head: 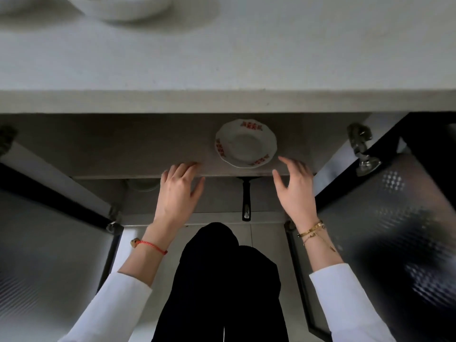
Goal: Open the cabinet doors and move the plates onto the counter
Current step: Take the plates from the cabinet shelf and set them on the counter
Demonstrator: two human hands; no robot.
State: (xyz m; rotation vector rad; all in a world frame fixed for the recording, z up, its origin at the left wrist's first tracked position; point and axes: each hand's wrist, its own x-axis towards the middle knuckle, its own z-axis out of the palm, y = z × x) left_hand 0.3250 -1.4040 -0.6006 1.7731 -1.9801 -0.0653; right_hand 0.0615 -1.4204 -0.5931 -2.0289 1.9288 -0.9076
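**Both hands near the shelf edge, one plate in the open cabinet**

The view looked down from the head over the counter and into the open cabinet below it. The landmark here was the patterned plate, white with red marks on its rim, which lay flat on the upper shelf of the cabinet, under the front edge of the counter.

Far to the left of the plate, the left cabinet door stood swung open, its glass panel ribbed and dark-framed. Nearer, to the left of the plate and a little below it, was the left hand. Its fingers were spread moderately wide and held nothing; the fingertips were at the front edge of the shelf, but I could not tell if they touched it. A red cord bracelet was on that wrist.

Just below the plate, on the lower level, a black pan handle pointed toward the person.

To the right of the plate and slightly below it was the right hand, fingers open wide and empty, apart from the plate rim. Gold bracelets were on this wrist. Further right, the right cabinet door stood open too.

Above and left of the plate, on the counter at the top edge, white dishes were partly visible and blurred.
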